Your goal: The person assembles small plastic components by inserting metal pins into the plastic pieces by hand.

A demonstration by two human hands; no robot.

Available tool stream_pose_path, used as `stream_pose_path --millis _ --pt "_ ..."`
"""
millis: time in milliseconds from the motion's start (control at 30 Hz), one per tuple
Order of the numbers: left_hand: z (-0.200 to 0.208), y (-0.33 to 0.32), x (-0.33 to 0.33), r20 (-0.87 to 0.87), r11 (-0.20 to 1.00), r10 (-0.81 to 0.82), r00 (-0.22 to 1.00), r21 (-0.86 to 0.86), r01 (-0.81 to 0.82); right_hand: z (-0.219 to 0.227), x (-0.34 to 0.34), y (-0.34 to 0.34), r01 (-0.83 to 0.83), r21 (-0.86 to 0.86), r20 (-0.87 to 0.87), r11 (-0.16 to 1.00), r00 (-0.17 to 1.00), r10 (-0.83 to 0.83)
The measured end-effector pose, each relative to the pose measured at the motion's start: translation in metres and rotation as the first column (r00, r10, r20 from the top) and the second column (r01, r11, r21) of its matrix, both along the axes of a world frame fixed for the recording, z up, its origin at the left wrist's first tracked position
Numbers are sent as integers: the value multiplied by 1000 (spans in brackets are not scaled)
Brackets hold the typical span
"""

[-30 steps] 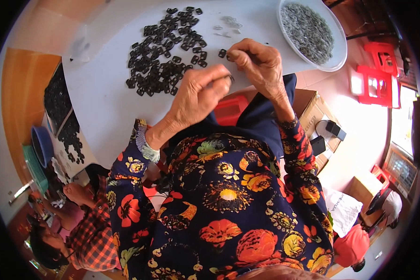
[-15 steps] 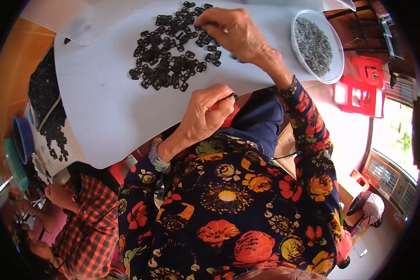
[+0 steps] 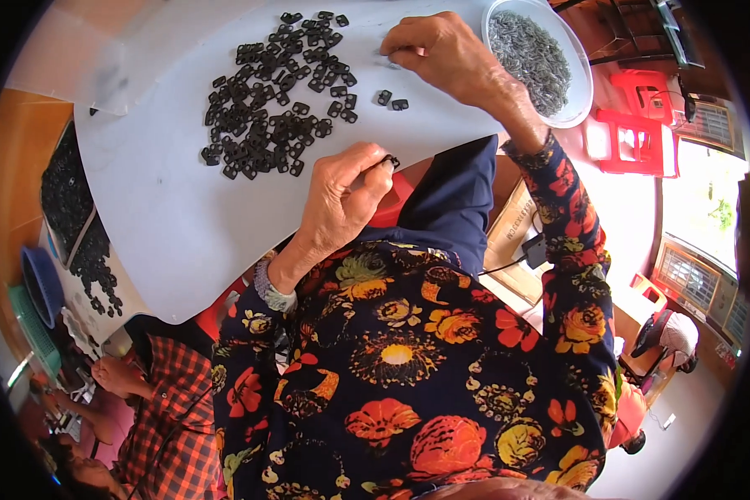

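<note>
My left hand is closed near the table's front edge. Its thumb and forefinger pinch a small black plastic piece, of which only an end shows. Farther right and higher, my right hand hovers over the table with thumb and fingers pressed together; what they hold, if anything, is too small to tell. A spread heap of black plastic pieces with holes lies left of it. Two loose black pieces rest below the right hand. A round clear bowl of small silvery springs stands beyond my right wrist.
The white tabletop has a rounded front corner. At left, more black pieces lie beside a blue basket and a green basket. A person in a checked shirt sits lower left. Red stools stand at right.
My right hand has moved right, off the edge of the black heap, uncovering two loose pieces. The left hand keeps its pinch on the black piece. The whole view has shifted slightly.
</note>
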State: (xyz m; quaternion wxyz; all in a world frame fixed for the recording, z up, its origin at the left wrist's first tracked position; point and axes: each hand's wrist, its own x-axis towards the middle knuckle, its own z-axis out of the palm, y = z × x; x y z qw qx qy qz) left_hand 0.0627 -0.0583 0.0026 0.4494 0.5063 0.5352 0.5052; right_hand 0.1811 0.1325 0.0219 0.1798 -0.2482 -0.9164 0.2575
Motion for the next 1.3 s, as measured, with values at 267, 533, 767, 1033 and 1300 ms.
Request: stream_pose_path --millis 267,533,767,1033,1300 --pt "-6 0 -2 -101 999 22 995 49 -18 -11 -16 -17 -52 388 200 920 979 -29" --pt "-2 2 -2 31 998 48 998 -51 -47 -8 -23 -15 -17 357 118 934 993 -27" --pt "-4 10 -1 216 986 153 964 -95 -135 -4 15 -48 132 -328 -251 936 942 -221" --pt "1 22 3 79 986 158 984 -62 -154 -27 33 -67 -145 -784 -435 604 822 -367" --pt "1 24 5 101 985 162 982 -73 -156 -26 25 -74 -236 -797 -491 556 789 -369"
